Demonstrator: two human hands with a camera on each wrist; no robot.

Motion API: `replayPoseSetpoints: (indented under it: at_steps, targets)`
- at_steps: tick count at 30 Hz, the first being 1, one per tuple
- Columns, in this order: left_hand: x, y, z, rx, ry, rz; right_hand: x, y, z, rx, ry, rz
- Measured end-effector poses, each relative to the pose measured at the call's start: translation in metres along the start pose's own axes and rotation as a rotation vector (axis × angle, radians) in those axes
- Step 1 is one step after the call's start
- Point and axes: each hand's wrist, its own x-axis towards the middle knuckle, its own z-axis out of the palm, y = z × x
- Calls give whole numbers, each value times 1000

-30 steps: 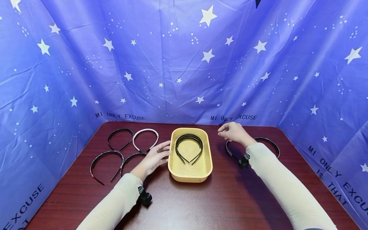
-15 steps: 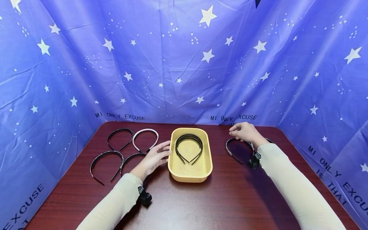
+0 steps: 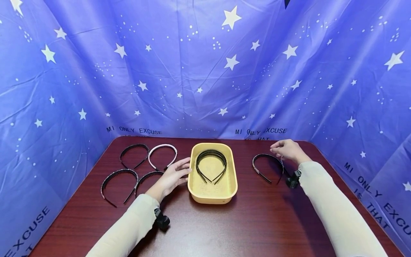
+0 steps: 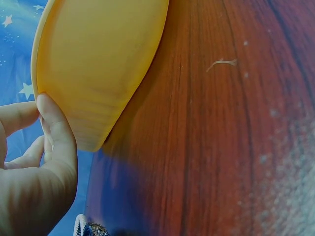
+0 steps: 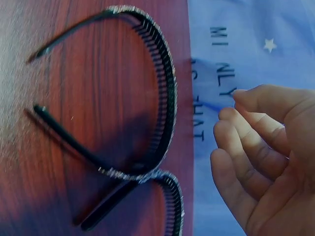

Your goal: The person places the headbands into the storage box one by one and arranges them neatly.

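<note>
My left hand rests its fingertips against the left side of a yellow plastic bin. In the left wrist view the thumb and forefinger meet at its rim. Inside the bin lie black toothed headbands, nested together. Empty and with loosely bent fingers, my right hand hovers over the far right of the table. Just left of it lies a black headband with a glittery cover. A second glittery headband touches it in the right wrist view; the right wrist and sleeve hide that one in the head view.
Left of the bin lie several headbands: a pale pink one, a black one, a patterned one and one partly behind my left hand. A starry blue curtain hangs round the dark red table.
My right hand has moved rightward in the head view, uncovering the nearer glittery headband and covering the other. The left hand and the bin have stayed put.
</note>
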Motion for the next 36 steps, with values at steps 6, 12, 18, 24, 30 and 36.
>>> replayPoseSetpoints:
  at_steps: [6,12,18,24,30,36]
  targets:
    - [0,0,0,-13,-5,0,2,18,1,27,-9,59]
    - [-1,1,1,-13,0,-1,2,34,4,26,-8,80]
    - [-2,1,1,-12,-2,0,0,43,9,2,-7,99]
    - [-2,1,1,-20,-4,0,0,45,14,-9,4,116]
    - [-1,0,0,-19,-8,2,2,47,18,-26,20,116]
    - [-1,-1,0,-21,-5,1,4,50,22,-35,53,105]
